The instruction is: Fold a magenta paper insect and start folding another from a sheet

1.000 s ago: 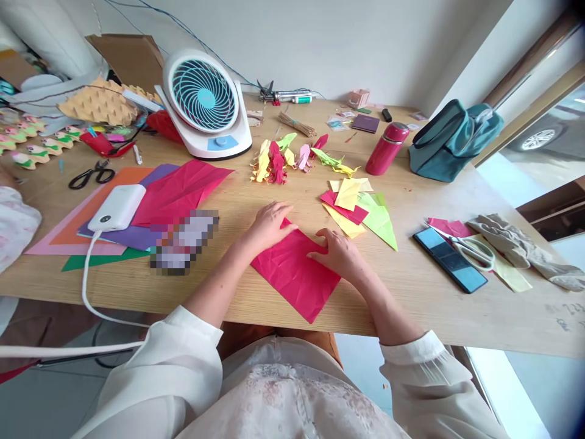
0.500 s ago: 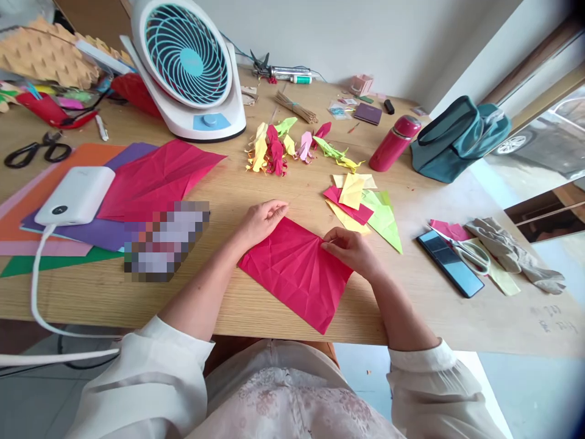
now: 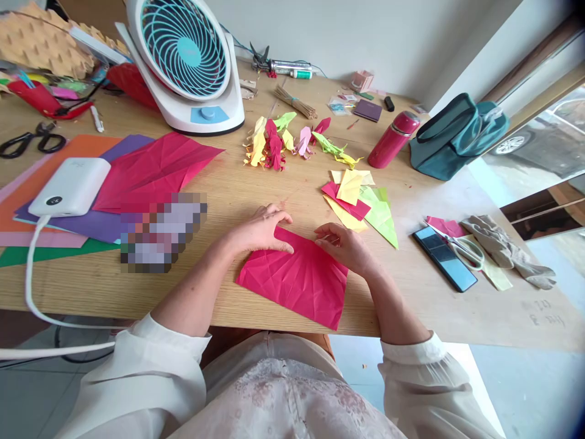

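A red sheet of creased paper lies at the table's front edge, with fold lines fanning out from its upper edge. My left hand rests over its upper left part; the thumb lies on the paper and the fingers are spread apart beyond the top edge. At the upper right edge is my right hand, its fingers curled and the thumb close to the index finger, with the paper's edge between them. Part of the sheet's right side is hidden under that hand.
Folded paper figures and paper pieces lie beyond. On the left are a fan, a power bank, coloured sheets and black scissors. Rightward are a red flask, teal bag, phone and white-handled scissors.
My left hand has let go of the upper left corner and spread over the paper. The sheet has turned slightly. My right hand stays near the upper edge, a little further left.
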The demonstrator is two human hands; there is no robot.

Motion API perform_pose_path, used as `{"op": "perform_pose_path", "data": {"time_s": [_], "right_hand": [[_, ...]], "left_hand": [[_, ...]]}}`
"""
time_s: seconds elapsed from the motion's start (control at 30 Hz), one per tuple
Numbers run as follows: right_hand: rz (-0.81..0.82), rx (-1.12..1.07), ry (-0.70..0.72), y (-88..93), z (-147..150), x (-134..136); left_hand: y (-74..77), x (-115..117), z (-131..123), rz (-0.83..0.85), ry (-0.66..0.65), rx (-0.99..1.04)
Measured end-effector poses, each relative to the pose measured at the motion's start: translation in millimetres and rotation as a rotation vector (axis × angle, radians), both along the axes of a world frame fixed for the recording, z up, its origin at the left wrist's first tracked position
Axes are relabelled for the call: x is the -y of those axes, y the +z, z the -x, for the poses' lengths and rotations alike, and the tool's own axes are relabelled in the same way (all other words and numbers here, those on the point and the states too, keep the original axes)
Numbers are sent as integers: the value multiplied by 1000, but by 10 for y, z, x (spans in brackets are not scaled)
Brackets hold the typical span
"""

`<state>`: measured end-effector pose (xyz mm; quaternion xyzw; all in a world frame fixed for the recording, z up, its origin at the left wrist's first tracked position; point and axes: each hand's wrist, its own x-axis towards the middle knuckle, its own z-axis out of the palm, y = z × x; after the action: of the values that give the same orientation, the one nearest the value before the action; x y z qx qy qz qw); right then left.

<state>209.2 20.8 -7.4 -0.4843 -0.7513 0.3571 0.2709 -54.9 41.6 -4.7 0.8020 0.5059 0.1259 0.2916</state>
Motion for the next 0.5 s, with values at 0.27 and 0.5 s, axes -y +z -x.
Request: {"op": "perform_pose_path", "data": {"time_s": [0.27, 0.5], "right_hand": [[-51, 2, -9, -7, 0, 4], [25, -67, 37, 68, 10, -11]], "left_hand": [[80, 157, -165, -117, -82, -98], [221, 151, -123, 3, -16, 238]]}}
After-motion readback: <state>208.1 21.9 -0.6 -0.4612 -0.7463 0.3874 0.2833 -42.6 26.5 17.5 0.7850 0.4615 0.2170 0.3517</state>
